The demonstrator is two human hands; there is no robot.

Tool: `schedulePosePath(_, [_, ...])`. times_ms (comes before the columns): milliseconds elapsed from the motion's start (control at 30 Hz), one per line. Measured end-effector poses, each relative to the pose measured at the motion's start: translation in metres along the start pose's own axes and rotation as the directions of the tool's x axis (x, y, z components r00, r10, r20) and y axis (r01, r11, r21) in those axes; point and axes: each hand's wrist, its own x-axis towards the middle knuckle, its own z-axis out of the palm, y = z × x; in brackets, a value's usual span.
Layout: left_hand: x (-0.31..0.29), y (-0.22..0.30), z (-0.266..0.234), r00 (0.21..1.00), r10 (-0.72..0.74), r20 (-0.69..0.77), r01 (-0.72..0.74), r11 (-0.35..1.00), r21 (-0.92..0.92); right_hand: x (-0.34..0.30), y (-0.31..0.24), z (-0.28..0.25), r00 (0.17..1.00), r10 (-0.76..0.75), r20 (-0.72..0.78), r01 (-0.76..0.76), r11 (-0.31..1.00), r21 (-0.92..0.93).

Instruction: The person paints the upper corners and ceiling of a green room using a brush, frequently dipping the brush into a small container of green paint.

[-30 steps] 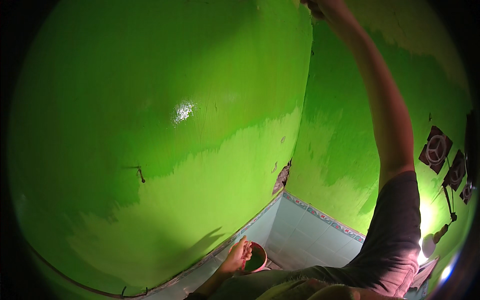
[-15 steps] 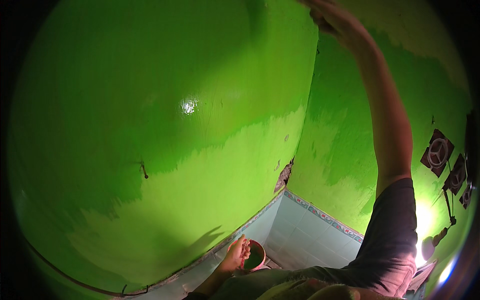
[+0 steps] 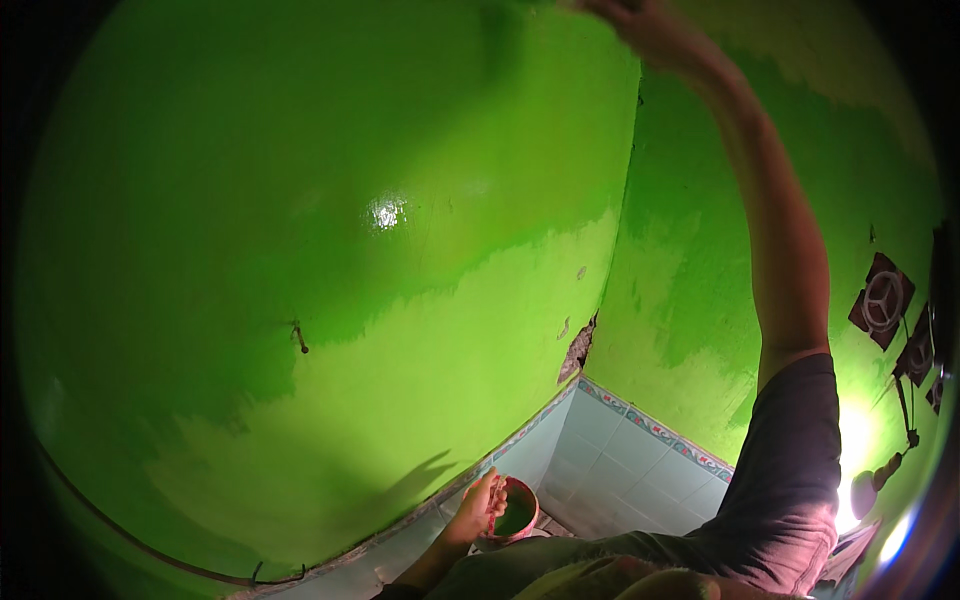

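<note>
My left hand (image 3: 481,508), low in the view, is closed round the handle of a red mug (image 3: 529,492). Green paint shows inside the mug. High up, my right hand (image 3: 655,30) reaches over the left wall close to the corner, with its fingers bent. The top edge of the picture cuts off what it holds, if anything. The green wall (image 3: 330,150) has a darker, shiny coat above and a paler green band below, with a ragged border between them.
A bent nail (image 3: 300,338) sticks out of the left wall. Broken plaster (image 3: 577,352) marks the corner above pale blue tiles (image 3: 600,455) with a patterned border. At right are a lit lamp (image 3: 862,494), hanging wires and dark diamond-shaped plates (image 3: 882,300). A cable (image 3: 130,548) runs low at left.
My right hand has moved a little left along the top of the wall. My left hand still holds the mug; the whole view has shifted slightly.
</note>
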Motion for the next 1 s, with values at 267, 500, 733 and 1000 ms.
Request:
schedulePosePath(267, [0.006,-0.001,0.026,0.997,-0.062,0.039,0.062,0.998,0.015,0.043,0.013,0.024,0.984,0.096,-0.153,-0.087,0.994,0.067])
schedulePosePath(500, [0.012,-0.002,0.011,0.998,-0.034,0.044,0.033,0.999,0.027,-0.004,0.061,0.025,0.935,0.127,0.33,-0.097,0.99,-0.104])
schedulePosePath(733, [0.011,-0.002,0.022,0.999,-0.027,0.039,0.025,0.998,0.054,0.003,-0.021,-0.044,0.93,0.263,0.257,-0.205,0.951,-0.231])
schedulePosePath(1000, [0.006,-0.002,0.022,1.0,-0.015,0.021,0.015,0.999,0.032,0.032,-0.028,-0.018,0.987,0.099,-0.129,-0.078,0.984,0.16])
